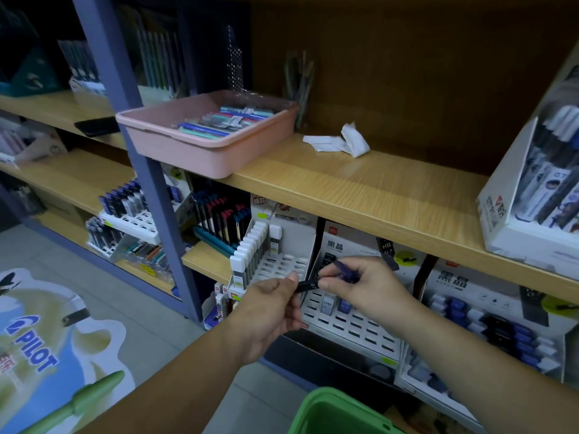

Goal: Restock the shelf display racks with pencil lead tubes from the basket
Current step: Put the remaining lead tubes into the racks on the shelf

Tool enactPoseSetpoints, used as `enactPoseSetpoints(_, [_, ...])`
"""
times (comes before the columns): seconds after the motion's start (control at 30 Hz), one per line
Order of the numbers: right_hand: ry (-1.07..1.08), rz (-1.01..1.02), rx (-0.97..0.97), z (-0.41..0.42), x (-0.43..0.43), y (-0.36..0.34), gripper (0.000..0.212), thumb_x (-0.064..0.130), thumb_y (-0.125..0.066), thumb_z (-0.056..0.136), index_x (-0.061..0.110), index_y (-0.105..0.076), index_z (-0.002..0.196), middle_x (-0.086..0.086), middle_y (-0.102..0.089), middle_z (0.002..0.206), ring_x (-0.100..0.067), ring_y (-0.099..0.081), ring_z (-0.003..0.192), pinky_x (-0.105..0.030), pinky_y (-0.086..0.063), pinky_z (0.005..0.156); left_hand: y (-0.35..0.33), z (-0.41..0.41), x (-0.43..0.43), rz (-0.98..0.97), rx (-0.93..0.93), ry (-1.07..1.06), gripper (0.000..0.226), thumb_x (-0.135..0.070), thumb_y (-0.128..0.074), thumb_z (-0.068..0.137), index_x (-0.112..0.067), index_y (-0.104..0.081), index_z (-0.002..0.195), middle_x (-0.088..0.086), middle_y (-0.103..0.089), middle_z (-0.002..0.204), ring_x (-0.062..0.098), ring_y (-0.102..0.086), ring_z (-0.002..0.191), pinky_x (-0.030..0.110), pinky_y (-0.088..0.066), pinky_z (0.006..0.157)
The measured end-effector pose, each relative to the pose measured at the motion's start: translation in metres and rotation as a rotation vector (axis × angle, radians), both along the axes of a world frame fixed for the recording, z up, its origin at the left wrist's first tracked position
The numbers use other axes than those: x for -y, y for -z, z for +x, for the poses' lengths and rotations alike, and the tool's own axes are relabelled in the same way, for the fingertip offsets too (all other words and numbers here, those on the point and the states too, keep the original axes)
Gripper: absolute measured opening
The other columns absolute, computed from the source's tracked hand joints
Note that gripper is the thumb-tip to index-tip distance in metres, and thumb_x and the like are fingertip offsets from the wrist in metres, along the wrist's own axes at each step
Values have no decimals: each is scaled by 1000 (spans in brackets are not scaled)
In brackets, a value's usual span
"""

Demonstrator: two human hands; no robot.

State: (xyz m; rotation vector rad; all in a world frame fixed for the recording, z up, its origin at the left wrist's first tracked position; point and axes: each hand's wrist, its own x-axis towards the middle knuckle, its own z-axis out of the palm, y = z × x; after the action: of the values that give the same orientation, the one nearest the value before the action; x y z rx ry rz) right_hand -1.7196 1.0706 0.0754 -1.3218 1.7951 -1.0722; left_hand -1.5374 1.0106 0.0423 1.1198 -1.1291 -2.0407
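The left hand pinches 1 end of a black lead tube between thumb and fingertips. The right hand pinches its other, labelled end and also keeps a blue tube tucked in its curled fingers. The black tube hangs just above the white slotted rack on the lower shelf, with the green basket below. It looks light, stiff and smooth, so likely slippery. It would be best pinched on its flat sides near the top, leaving the bottom free for a slot.
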Motion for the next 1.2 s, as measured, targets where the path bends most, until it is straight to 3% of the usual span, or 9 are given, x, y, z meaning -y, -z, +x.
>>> enactPoseSetpoints(0.1, [151, -61, 7, 1, 5, -2, 9, 15, -83, 85, 22, -79, 88, 3, -77, 81, -12, -72, 80, -29, -57, 79, 5, -7, -3, -14, 114, 9, 38, -38, -48, 110, -4, -64, 105, 12, -66, 75, 21, -62, 60, 34, -53, 57])
enactPoseSetpoints(0.23, [257, -75, -154, -3, 18, 0, 16, 24, -89, 79, 26, -73, 82, 4, -73, 78, -15, -71, 77, -36, -61, 75, 28, -10, -1, -443, 494, 92, 10, -19, -56, 103, -14, -64, 101, 8, -73, 85, 14, -62, 68, 26, -51, 62])
enactPoseSetpoints(0.43, [98, 13, -642, 5, 40, -10, 33, 42, -83, 82, 26, -57, 71, 8, -60, 68, -16, -58, 70, -29, -42, 60, 37, -12, 6, -510, 503, 111, 19, -5, -56, 99, -22, -61, 92, -1, -70, 85, 10, -63, 74, 13, -45, 58])
enactPoseSetpoints(0.57, [12, 89, -811, 7, 47, -3, 18, 42, -76, 89, 26, -70, 91, 5, -67, 82, -19, -61, 79, -29, -47, 66, 42, -11, 11, -490, 466, 98, 17, -5, -58, 98, -20, -63, 94, -1, -71, 86, 6, -64, 72, 12, -48, 63])
enactPoseSetpoints(0.7, [54, 109, -666, -1, 44, 5, 12, 28, -75, 91, 34, -76, 101, 6, -70, 86, -19, -64, 80, -30, -55, 71, 44, -9, 12, -476, 440, 91, 16, -4, -58, 98, -18, -65, 95, -2, -70, 85, -4, -65, 64, 14, -50, 65])
enactPoseSetpoints(0.77, [103, 93, -554, -2, 44, 7, 13, 25, -79, 89, 33, -76, 99, 8, -70, 86, -18, -66, 80, -34, -59, 76, 46, -8, 12, -478, 443, 81, 16, -4, -59, 98, -19, -65, 94, -1, -70, 86, 2, -66, 71, 17, -52, 68])
enactPoseSetpoints(0.87, [109, 86, -494, 0, 45, 12, 7, 28, -82, 85, 31, -75, 87, 6, -73, 86, -17, -68, 82, -38, -59, 80, 48, -8, 12, -480, 447, 74, 16, -6, -61, 97, -20, -66, 95, -4, -70, 83, 4, -65, 71, 17, -51, 66])
enactPoseSetpoints(0.97, [82, 72, -428, 1, 45, 16, 24, 28, -84, 81, 45, -70, 72, 9, -76, 89, -15, -71, 87, -40, -59, 85, 47, -9, 11, -475, 438, 68, 14, -8, -63, 96, -21, -67, 96, -5, -71, 85, 6, -66, 75, 17, -50, 67])
enactPoseSetpoints(1.2, [36, 97, -475, -1, 45, 15, 31, 23, -83, 78, 50, -70, 72, 10, -76, 85, -14, -70, 85, -38, -60, 82, 48, -6, 13, -456, 438, 62, 13, -7, -64, 95, -20, -68, 97, -1, -71, 87, 6, -66, 72, 23, -55, 69])
